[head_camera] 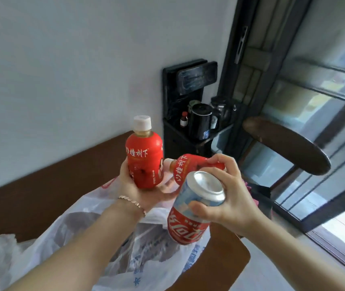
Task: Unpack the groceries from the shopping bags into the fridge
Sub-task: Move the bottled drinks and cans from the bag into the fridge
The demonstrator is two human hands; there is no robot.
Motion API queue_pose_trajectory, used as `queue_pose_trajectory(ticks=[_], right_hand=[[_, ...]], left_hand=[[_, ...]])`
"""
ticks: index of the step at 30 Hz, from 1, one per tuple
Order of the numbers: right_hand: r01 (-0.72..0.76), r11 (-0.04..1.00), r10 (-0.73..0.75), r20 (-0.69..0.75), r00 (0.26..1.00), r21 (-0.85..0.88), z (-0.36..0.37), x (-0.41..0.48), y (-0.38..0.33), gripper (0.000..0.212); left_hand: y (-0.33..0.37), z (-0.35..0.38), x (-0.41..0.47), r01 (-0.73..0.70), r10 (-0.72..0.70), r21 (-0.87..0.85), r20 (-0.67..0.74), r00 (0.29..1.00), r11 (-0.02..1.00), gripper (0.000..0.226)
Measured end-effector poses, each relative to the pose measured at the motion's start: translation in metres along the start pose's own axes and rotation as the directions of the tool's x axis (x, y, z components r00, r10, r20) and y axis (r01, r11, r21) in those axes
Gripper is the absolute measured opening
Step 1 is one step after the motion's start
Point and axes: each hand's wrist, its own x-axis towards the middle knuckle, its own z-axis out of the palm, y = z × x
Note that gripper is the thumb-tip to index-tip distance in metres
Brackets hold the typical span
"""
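Head view: your left hand (138,193) is gripping red bottle (144,162) upright, cap up; your right hand (228,198) is clutching second bottle (188,166) sideways, cap leftward, plus tilted can (190,219), above shopping bag (104,238).

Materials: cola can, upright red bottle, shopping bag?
Aluminium by look: cola can, bare silvery top, printed wall. Probably clear plastic: upright red bottle, amber liquid shows at neck, red wrap label, white cap. Thin translucent plastic film: shopping bag, crinkled.
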Motion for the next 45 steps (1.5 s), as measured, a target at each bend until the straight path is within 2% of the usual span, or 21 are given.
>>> queue_pose_trajectory(ticks=[2,6,10,13,16,18,22,26,30,32,36,38,39,41,43,45], right_hand=[[-0.020,1.000,0.020,-0.047,0.999,-0.003,-0.023,-0.019,0.006,0.038],[-0.070,0.995,0.062,-0.107,0.992,-0.072,-0.078,-0.066,0.023,0.039],[-0.122,0.981,0.096,-0.167,0.981,-0.152,-0.150,-0.138,0.042,0.041],[-0.188,0.963,0.139,-0.243,0.960,-0.191,-0.209,-0.211,0.055,0.044],[-0.230,0.943,0.155,-0.296,0.943,-0.240,-0.271,-0.291,0.063,0.046],[-0.257,0.914,0.150,-0.326,0.933,-0.315,-0.307,-0.341,0.066,0.053],[-0.322,0.835,0.095,-0.460,0.883,-0.446,-0.372,-0.436,0.066,0.063],[-0.405,0.744,0.064,-0.546,0.835,-0.532,-0.423,-0.530,0.064,0.065],[-0.495,0.645,0.009,-0.642,0.767,-0.582,-0.450,-0.610,0.067,0.060],[-0.552,0.599,-0.006,-0.693,0.721,-0.580,-0.460,-0.646,0.072,0.060],[-0.666,0.453,0.003,-0.746,0.666,-0.593,-0.488,-0.714,0.081,0.061],[-0.724,0.391,0.014,-0.783,0.621,-0.568,-0.507,-0.751,0.081,0.060],[-0.739,0.367,0.008,-0.792,0.610,-0.565,-0.513,-0.761,0.080,0.061],[-0.794,0.275,-0.023,-0.830,0.558,-0.542,-0.532,-0.790,0.079,0.065],[-0.839,0.171,-0.051,-0.855,0.516,-0.517,-0.553,-0.817,0.081,0.068],[-0.872,0.098,-0.071,-0.877,0.475,-0.480,-0.571,-0.842,0.080,0.069]], left_hand=[[-0.020,0.017,0.006,0.080,-0.079,0.082,-0.016,0.997,0.993,0.066],[-0.075,0.060,0.008,0.176,-0.176,0.109,-0.011,0.984,0.978,0.051],[-0.166,0.097,0.011,0.386,-0.394,0.117,0.055,0.917,0.915,0.076],[-0.257,0.125,0.006,0.516,-0.525,0.128,0.045,0.850,0.847,0.081],[-0.357,0.158,-0.008,0.508,-0.516,0.189,-0.003,0.856,0.840,0.058],[-0.421,0.181,-0.017,0.473,-0.494,0.263,0.015,0.869,0.841,0.044],[-0.533,0.228,-0.041,0.525,-0.597,0.377,0.098,0.796,0.763,0.044],[-0.641,0.269,-0.069,0.592,-0.738,0.523,0.113,0.665,0.614,0.053],[-0.737,0.296,-0.093,0.699,-0.894,0.603,0.057,0.444,0.385,0.053],[-0.784,0.307,-0.109,0.697,-0.940,0.668,0.009,0.341,0.259,0.054],[-0.879,0.327,-0.128,0.638,-0.984,0.769,-0.086,0.158,0.035,0.051],[-0.938,0.340,-0.139,0.603,-0.992,0.792,-0.127,0.020,-0.090,0.050],[-0.958,0.345,-0.141,0.597,-0.989,0.793,-0.147,-0.013,-0.125,0.052],[-1.008,0.365,-0.159,0.543,-0.974,0.809,-0.176,-0.140,-0.224,0.053],[-1.051,0.384,-0.179,0.485,-0.951,0.824,-0.200,-0.235,-0.294,0.050],[-1.090,0.402,-0.200,0.432,-0.938,0.842,-0.223,-0.264,-0.322,0.049]])
